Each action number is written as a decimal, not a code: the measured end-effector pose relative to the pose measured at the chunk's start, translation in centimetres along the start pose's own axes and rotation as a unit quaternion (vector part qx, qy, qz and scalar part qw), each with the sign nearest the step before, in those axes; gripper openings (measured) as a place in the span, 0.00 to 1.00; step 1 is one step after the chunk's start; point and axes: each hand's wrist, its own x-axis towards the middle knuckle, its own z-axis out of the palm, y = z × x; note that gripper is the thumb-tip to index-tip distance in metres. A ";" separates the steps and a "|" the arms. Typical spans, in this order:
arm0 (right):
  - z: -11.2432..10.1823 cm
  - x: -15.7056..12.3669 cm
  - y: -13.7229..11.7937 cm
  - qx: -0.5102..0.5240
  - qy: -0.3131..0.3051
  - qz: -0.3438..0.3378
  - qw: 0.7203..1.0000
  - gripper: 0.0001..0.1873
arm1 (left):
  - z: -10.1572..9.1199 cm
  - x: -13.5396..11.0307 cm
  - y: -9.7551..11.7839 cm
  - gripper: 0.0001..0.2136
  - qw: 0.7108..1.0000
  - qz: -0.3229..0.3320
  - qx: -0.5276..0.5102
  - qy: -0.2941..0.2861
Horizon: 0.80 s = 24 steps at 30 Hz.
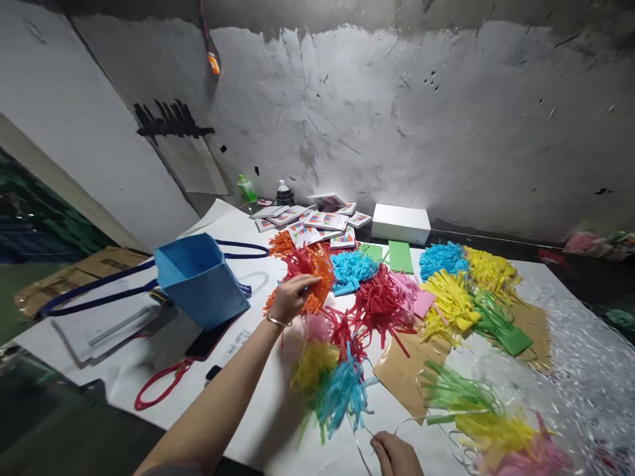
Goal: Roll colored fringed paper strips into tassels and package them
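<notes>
My left hand (292,297) is raised over the white-covered table, fingers closed at an orange tissue-paper tassel (322,271) of a tassel garland. Below it hang a yellow tassel (317,363) and a blue tassel (342,393), slightly blurred. At the bottom edge, my right hand (397,453) pinches a thin white string (368,431) that runs up toward the blue tassel. To its right lie more strung tassels, among them a green tassel (461,387) and a pink tassel (530,453). Red tassels (380,297) rest on the table beyond the hands.
A blue open box (203,284) with straps and red-handled scissors (163,387) are at left. Flat printed packs (325,221) and a white box (401,223) stand near the wall. Yellow tassels (449,301), brown paper (409,370) and clear plastic (585,370) lie at right.
</notes>
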 end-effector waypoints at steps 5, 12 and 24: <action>-3.5 1.6 -1.8 0.048 0.022 -0.014 0.999 0.30 | -0.5 -6.7 4.1 0.17 0.991 0.093 -0.079 -0.060; -11.5 3.9 -9.7 0.161 0.026 -0.029 0.986 0.20 | 1.5 -12.1 10.7 0.20 0.950 0.159 -0.176 -0.204; -12.9 3.8 -6.1 -0.044 0.213 -0.087 0.972 0.17 | 4.6 -15.8 15.5 0.20 0.824 -0.080 -0.463 -0.318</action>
